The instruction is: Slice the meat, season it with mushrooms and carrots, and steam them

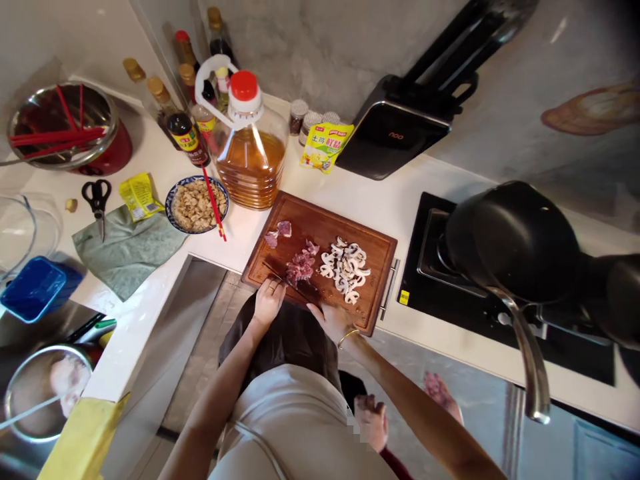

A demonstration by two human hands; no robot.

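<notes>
My right hand (333, 323) is closed around the handle end of a knife, at the near edge of a wooden cutting board (270, 230). The thin dark blade (285, 277) points up-left, beside a small heap of sliced raw meat (301, 267). Against the board's near left edge rests my left hand (270, 300), close to the blade, fingers bent together; what they press on is hidden. Two or so larger meat pieces (279, 233) lie at the board's upper left. Sliced mushrooms (346, 267) are spread on its right half.
A black wok (515, 240) stands on the stove (415, 267) at right, its handle jutting over the counter edge. Behind the board are an oil jug (253, 160) and knife block (393, 133). A filled bowl (195, 203) and scissors (99, 200) lie left. Another person's hand (373, 420) shows below.
</notes>
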